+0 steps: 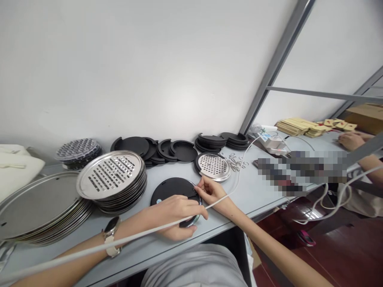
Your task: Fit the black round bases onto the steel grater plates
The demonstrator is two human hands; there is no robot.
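A black round disc lies on the table in front of me, with a shiny rim showing at its right side. My left hand, wearing a watch at the wrist, is closed over its near edge and covers part of it. At the disc's right edge my right hand pinches thumb and finger together; what is between them is too small to make out. Just behind that hand sits a perforated metal grater plate in a black round holder. Loose wire hooks are scattered to its right.
Stacks of metal grater plates and large metal discs stand left. Black round holders line the wall. A white cable crosses before my arms. Right are a metal frame post, yellowish cards and another person's hand.
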